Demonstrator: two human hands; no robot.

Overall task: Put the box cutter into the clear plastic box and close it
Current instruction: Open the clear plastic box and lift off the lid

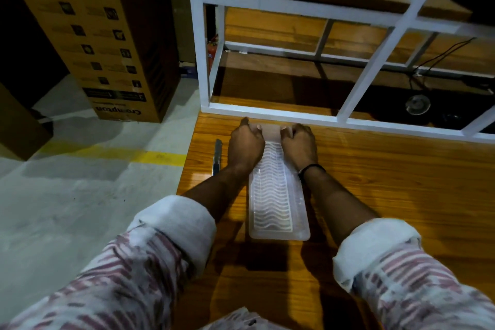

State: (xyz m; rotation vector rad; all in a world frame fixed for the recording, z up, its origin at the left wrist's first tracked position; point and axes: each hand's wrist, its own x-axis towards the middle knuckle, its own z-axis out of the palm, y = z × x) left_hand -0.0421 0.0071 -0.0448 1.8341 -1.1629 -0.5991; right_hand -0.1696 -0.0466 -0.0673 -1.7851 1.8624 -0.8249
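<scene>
Both your hands, left [245,143] and right [298,143], curl over the box [278,195] at its far end, lid on; the cutter [217,157] lies outside. Next, lift the lid.

A long clear box [277,193] with wavy-ribbed lid lies closed; the slim cutter [217,156] lies just left, outside.

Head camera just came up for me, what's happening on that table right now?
A person has both hands on the far end of the clear plastic box, which lies lengthwise on the wooden table. The left hand and right hand grip its far end from either side, apparently working on the lid. The box cutter lies on the table just left of the left hand, untouched, so it has not gone into the box yet.
</scene>
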